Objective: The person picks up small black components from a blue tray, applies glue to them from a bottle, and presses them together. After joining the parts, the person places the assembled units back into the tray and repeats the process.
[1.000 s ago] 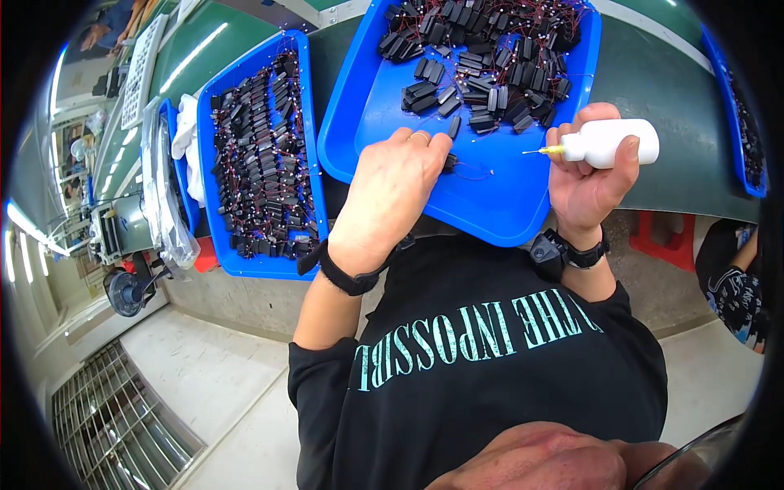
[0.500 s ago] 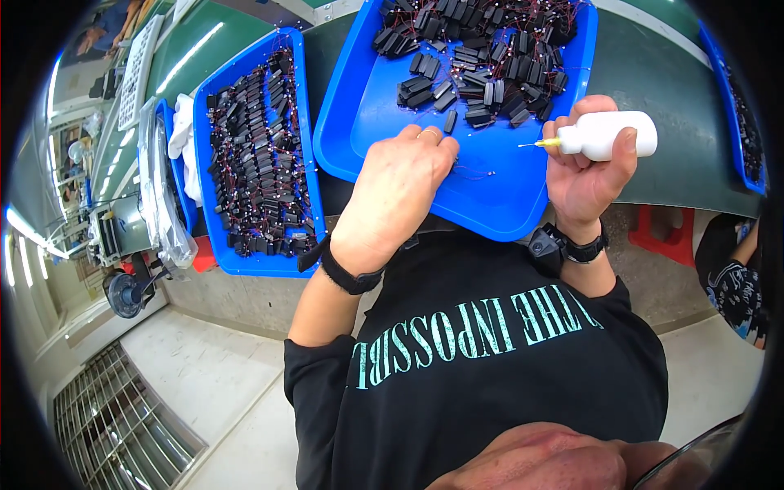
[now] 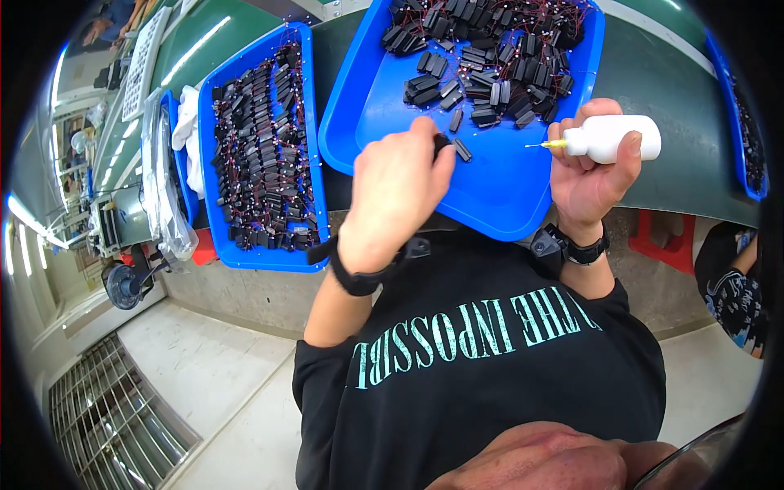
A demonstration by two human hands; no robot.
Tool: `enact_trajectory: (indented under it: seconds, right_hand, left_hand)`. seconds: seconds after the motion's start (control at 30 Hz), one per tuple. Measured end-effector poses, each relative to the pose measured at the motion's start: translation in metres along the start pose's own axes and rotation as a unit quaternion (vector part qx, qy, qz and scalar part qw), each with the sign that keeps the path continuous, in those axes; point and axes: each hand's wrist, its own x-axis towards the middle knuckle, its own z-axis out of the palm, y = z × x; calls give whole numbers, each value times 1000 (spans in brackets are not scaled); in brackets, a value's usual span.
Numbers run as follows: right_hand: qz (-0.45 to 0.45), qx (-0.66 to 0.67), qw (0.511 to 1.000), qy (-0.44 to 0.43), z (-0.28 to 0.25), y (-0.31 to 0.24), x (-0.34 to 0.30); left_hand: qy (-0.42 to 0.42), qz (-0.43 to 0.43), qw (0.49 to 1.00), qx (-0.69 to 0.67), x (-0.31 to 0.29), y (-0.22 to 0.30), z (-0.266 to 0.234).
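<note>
My right hand [image 3: 590, 184] is wrapped round a white squeeze bottle [image 3: 621, 137] with a thin needle tip [image 3: 545, 144] on a yellow base. The bottle lies sideways in the grip, its needle pointing left over the big blue tray [image 3: 498, 216]. My left hand [image 3: 400, 184] is over that tray's near left part, thumb and fingers closed on a small black block [image 3: 442, 143], mostly hidden by the fingers. Just right of them, a loose black block [image 3: 463, 150] lies on the tray bottom. Beyond it is a heap of black blocks [image 3: 498, 73] with thin red wires.
To the left stands another blue tray [image 3: 317, 216] with rows of similar wired blocks. Beside it are a white cloth [image 3: 188, 139] and clear plastic bags [image 3: 163, 196]. Another blue tray [image 3: 739, 139] is at the far right, near a person [image 3: 735, 286] and a red stool [image 3: 660, 237].
My left hand has drawn slightly left and turned, its thumb now apart from the tray bottom. A loose block has come into sight beside it. My right hand keeps the bottle nearly still.
</note>
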Motion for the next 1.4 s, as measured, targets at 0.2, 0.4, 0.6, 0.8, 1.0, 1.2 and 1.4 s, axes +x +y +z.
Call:
enact_trajectory:
  seconds: [0.2, 0.4, 0.6, 0.8, 1.0, 1.2, 1.4]
  right_hand:
    - [2, 2, 1000, -4, 1, 1, -2]
    - [-7, 10, 1000, -3, -2, 3, -1]
    - [-3, 3, 1000, -19, -6, 2, 0]
    - [-3, 5, 1000, -18, -2, 2, -1]
    - [2, -1, 1000, -17, -1, 0, 0]
    - [18, 17, 999, -34, -13, 0, -1]
    - [175, 18, 970, -168, 14, -22, 4]
  left_hand:
    - [-28, -36, 997, 68, 8, 21, 18]
    - [-26, 15, 998, 60, 7, 11, 17]
    - [19, 11, 999, 28, 13, 8, -2]
    - [36, -4, 999, 27, 31, 12, 19]
    - [46, 41, 998, 22, 24, 1, 21]
    - [-24, -85, 901, -425, -6, -3, -5]
    - [26, -20, 804, -593, -12, -3, 7]
